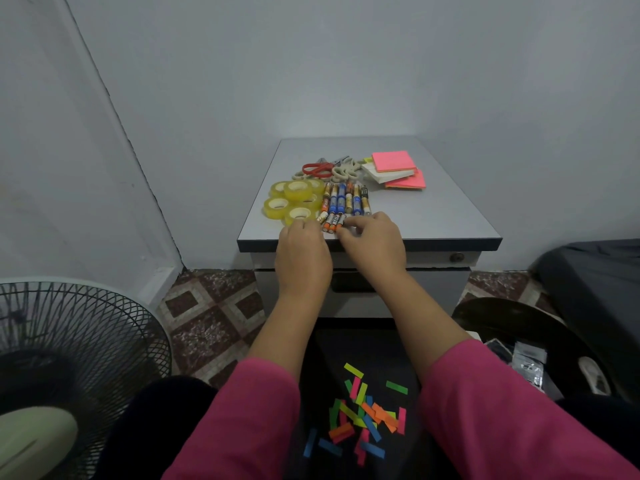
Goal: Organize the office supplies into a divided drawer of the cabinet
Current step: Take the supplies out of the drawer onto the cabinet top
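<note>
Far left, floor level: a black wire-grille pedestal fan (69,355) with a pale hub, standing on a patterned brown and cream tiled floor (207,317). Centre: a small grey cabinet with a dark-edged flat top (433,216); its drawers are closed, with a round lock (457,257) on the front at right. On the top, left side: a cluster of yellowish clear tape rolls (294,200), some stacked. Behind them: red-handled scissors (317,169) and cream-handled scissors (346,171). Centre of the top: a row of mixed batteries (344,202), with a few smaller orange and white batteries (330,221) at the near edge. The left hand (303,254) lies knuckles-up beside these, fingers curled; what it grips, if anything, cannot be told. The right hand (375,242) has curled fingertips touching the small batteries; a firm hold cannot be told. Right rear: stacked pink, white and orange sticky-note pads (394,169). Bottom centre: loose multicoloured paper strips (363,415) on the person's dark lap, between pink sleeves (249,427).
</note>
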Demonstrator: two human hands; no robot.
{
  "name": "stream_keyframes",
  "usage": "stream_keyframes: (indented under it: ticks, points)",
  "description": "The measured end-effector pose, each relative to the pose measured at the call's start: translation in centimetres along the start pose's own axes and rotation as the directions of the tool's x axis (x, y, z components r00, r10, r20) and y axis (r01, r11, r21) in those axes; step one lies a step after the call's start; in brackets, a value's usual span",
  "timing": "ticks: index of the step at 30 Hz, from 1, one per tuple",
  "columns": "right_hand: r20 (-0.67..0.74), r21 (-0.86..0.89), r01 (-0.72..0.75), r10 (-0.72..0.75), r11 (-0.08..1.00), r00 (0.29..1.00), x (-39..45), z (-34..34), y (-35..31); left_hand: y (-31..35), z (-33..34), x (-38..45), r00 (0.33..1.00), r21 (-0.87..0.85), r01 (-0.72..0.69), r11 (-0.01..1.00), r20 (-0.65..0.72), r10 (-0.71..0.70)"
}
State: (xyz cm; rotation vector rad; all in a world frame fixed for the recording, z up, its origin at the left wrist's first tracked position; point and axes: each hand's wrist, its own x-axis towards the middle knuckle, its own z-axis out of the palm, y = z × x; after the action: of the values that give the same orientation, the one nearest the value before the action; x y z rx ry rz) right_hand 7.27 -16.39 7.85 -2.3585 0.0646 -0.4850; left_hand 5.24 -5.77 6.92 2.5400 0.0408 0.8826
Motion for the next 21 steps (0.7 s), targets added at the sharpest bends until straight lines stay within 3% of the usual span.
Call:
stream_keyframes:
  ticks: [21]
  points:
    - [0.004,0.025,-0.001,0.001,1.000,1.000,0.12,-0.02,0.35,-0.21,-0.02,-0.35,0.999,-0.069,-0.045,0.997,0.001,0.045]
